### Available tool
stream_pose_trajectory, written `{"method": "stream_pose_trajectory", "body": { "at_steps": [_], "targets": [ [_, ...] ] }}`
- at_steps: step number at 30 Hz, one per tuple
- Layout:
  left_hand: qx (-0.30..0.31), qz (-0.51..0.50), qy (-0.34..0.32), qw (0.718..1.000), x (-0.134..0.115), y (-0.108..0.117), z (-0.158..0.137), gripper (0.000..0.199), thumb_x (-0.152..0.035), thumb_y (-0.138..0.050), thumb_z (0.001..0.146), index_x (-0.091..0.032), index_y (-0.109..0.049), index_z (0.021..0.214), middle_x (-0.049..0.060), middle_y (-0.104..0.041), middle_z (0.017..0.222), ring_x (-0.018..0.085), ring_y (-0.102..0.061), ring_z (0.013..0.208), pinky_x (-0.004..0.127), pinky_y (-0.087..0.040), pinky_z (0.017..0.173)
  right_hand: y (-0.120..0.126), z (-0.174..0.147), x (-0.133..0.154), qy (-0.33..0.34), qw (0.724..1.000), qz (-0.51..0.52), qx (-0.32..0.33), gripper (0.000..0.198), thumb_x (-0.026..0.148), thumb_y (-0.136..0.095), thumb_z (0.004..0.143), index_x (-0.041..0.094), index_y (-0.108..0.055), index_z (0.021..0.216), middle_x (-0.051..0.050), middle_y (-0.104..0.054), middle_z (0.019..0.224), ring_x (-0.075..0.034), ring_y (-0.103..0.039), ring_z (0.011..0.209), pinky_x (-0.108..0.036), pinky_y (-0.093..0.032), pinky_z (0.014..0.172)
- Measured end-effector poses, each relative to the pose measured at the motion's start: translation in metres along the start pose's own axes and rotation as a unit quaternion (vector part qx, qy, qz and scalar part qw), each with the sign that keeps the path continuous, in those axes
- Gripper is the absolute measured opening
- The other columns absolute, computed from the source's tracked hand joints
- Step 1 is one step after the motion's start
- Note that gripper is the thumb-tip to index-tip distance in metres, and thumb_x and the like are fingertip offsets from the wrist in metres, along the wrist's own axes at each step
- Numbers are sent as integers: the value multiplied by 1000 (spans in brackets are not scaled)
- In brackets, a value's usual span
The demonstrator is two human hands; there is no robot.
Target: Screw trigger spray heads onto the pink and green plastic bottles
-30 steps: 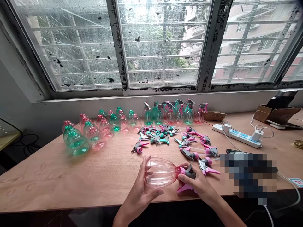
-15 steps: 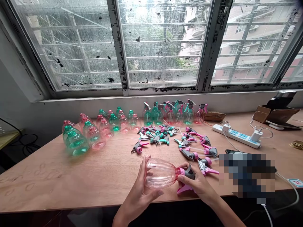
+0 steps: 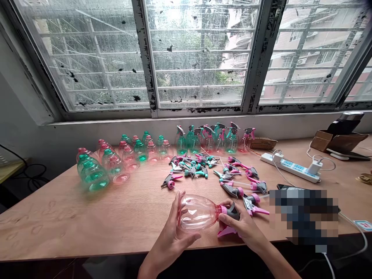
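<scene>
A clear pink spray bottle [image 3: 197, 212] lies on its side in the air above the table's front edge, its neck pointing right. My left hand [image 3: 174, 228] cups the bottle's base end, fingers behind and thumb below. On the neck sits a grey and pink trigger sprayer head [image 3: 229, 211]. My right hand [image 3: 242, 223] is closed around this head, thumb and fingers at the pink collar. The pink trigger shows beneath the right hand. Beyond my hands lie several loose trigger sprayer heads [image 3: 192, 168] in pink, grey and green.
Several headless pink and green bottles [image 3: 139, 150] stand at the back left. Several bottles with sprayers fitted [image 3: 220, 143] line the wall. On the right are a white power strip [image 3: 290, 167], cables, a cardboard box [image 3: 328, 141] and a blurred-out patch [image 3: 305, 213].
</scene>
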State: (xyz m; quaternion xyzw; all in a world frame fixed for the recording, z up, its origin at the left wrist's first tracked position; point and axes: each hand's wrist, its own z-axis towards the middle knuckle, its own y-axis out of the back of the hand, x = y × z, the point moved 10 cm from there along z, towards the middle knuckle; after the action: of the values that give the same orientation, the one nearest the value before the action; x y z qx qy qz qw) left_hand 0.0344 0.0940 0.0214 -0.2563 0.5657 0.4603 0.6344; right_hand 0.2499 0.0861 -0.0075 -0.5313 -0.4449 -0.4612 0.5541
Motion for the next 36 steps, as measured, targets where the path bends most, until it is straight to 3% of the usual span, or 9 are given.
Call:
{"method": "stream_pose_trajectory", "body": {
  "at_steps": [6,12,19,24,27,33,36],
  "targets": [
    [-11,35,-19,999,2,3,-1,89,-40,-65,104,-60,-5,166,-1,-15,182,32,-41,155,54,-31,129,-3,0,0,-7,1000,12,9,51,56,-92,78,19,-66,101,-1,-76,70,-20,-71,63,-32,-57,64],
    [-2,32,4,999,1,1,1,111,-44,-80,94,-49,0,170,5,-14,182,34,-43,153,52,-33,128,-4,1,0,-2,1000,16,14,51,56,-92,78,19,-67,102,0,-76,70,-19,-72,64,-31,-56,67],
    [-14,59,-32,998,-4,3,-2,88,-40,-63,105,-55,-5,168,2,-14,182,34,-33,161,53,-34,127,-4,2,4,4,1000,-10,7,50,61,-90,78,19,-69,95,-1,-75,71,-20,-70,63,-32,-56,65],
    [-9,45,-19,999,-7,1,-1,106,-42,-76,97,-47,0,171,8,-13,183,37,-33,160,54,-34,128,-4,1,4,2,1000,-12,8,49,60,-91,78,19,-70,95,-2,-75,72,-20,-70,64,-32,-55,65],
    [-12,21,-10,1000,-5,2,0,105,-42,-76,97,-44,-2,172,10,-12,183,38,-37,158,54,-33,128,-4,2,3,0,1000,0,8,49,59,-92,78,19,-69,94,-1,-76,72,-19,-69,63,-31,-54,65],
    [-14,38,-52,998,-4,5,0,73,-41,-53,110,-60,-12,166,-2,-14,182,34,-23,165,56,-32,128,-5,3,2,-2,1000,9,14,47,58,-91,80,18,-69,91,-3,-77,71,-19,-69,63,-31,-53,66],
    [-10,29,-37,999,-3,5,0,85,-42,-64,105,-59,-8,167,0,-17,181,35,-28,162,56,-30,129,-4,3,1,-1,1000,-2,13,47,58,-91,79,19,-69,91,-3,-78,72,-20,-69,63,-32,-53,65]
  ]
}}
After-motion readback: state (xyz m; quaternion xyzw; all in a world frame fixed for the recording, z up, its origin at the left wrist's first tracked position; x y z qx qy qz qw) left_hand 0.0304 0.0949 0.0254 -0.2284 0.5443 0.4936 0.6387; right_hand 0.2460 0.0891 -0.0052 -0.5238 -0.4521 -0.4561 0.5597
